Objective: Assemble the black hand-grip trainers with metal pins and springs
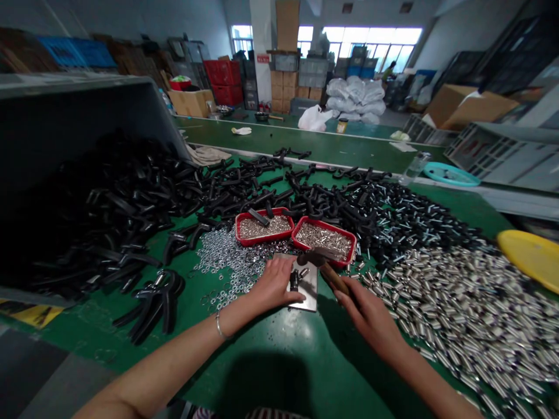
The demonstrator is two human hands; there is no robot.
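My right hand (364,308) is closed round the wooden handle of a hammer (334,278), whose dark head hangs over the upper part of a small metal plate (311,297). On that plate sits a small black part with a shiny metal pin (302,272). My left hand (277,283) rests on the plate's left side with its thumb and fingers around the black part; the fingertips are partly hidden, but the hand looks closed on it. Just beyond are two red trays, one (264,237) with tiny metal bits, the other (323,224) with small pins.
Loose metal rings (231,262) lie left of the plate. Black curved parts (148,308) cover the left and back, spilling from a big grey crate (168,116). Many metal cylinders (471,302) are heaped on the right, by a yellow lid (530,256). Behind runs a green belt (279,139).
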